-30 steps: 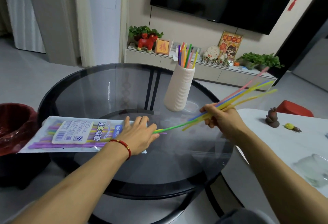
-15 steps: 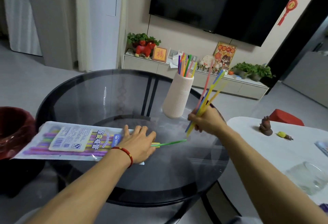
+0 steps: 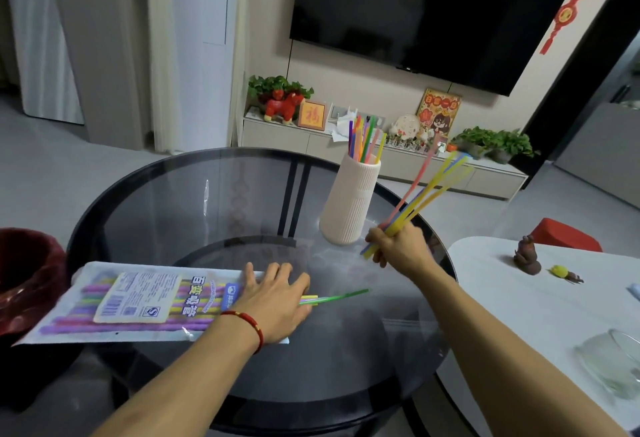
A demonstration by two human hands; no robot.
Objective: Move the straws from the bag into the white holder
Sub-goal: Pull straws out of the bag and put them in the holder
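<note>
While right hand [image 3: 398, 249] grips the straw bunch [image 3: 426, 190], fingers curled, left hand [image 3: 277, 301] flat on bag [image 3: 138, 301]: align tips, drop steeply into white holder [image 3: 349, 204].

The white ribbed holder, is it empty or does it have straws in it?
It has straws in it. Colourful straws stick up out of the top of the white ribbed holder, which stands upright on the round glass table.

One bag [image 3: 138, 301] and one white holder [image 3: 349, 201] are seen on one glass worktop [image 3: 173, 214]. Two hands are counted: left [image 3: 273, 301], right [image 3: 398, 246]. Straws cannot be counted exactly. Two small figurines [image 3: 528, 256] are seen.
</note>
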